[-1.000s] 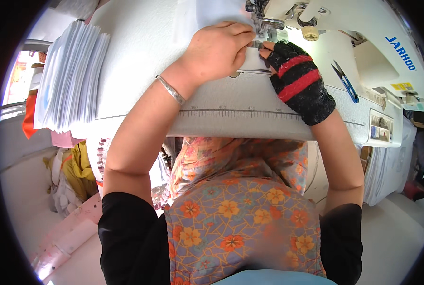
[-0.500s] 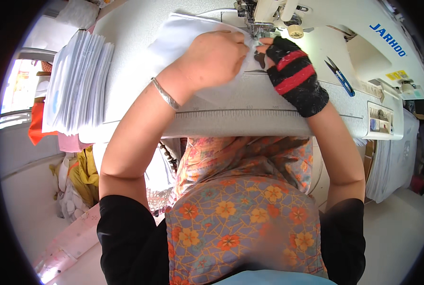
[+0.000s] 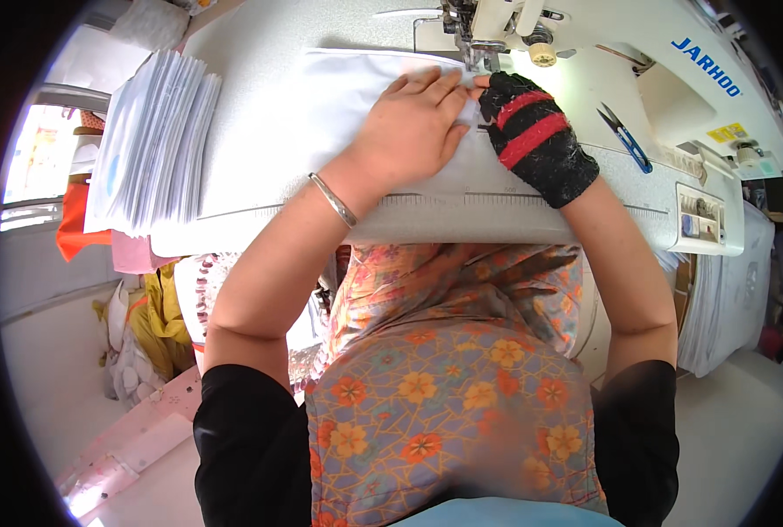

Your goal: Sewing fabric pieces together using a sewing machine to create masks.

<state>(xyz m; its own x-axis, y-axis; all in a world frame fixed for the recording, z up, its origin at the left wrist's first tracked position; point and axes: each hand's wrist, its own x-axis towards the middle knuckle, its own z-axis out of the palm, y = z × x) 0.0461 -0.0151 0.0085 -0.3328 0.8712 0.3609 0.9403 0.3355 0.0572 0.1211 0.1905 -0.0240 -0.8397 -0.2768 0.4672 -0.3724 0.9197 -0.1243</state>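
A piece of white cloth (image 3: pixel 343 92) lies on the pale sewing machine bed (image 3: pixel 260 149), its right end just before the needle and presser foot (image 3: pixel 481 60). My bare left hand (image 3: pixel 413 127), a silver bangle at its wrist, rests flat on the cloth with fingers stretched toward the needle. My right hand (image 3: pixel 541 140) wears a black fingerless glove with red stripes. Its bare fingertips are drawn together at the cloth's right edge, close below the presser foot and almost touching my left fingers. The glove hides most of these fingers.
Blue-handled thread snips (image 3: pixel 626 139) lie right of my gloved hand. A tall stack of folded white pieces (image 3: pixel 150 145) stands at the left. The machine's arm (image 3: pixel 655 66) overhangs the upper right; a small parts tray (image 3: pixel 700 220) is set into the bed's right end.
The white cloth has shifted down and right, away from beneath the needle. My left hand has flattened out with its fingers spread. My right fingertips have closed together, covering the dark spot beside them.
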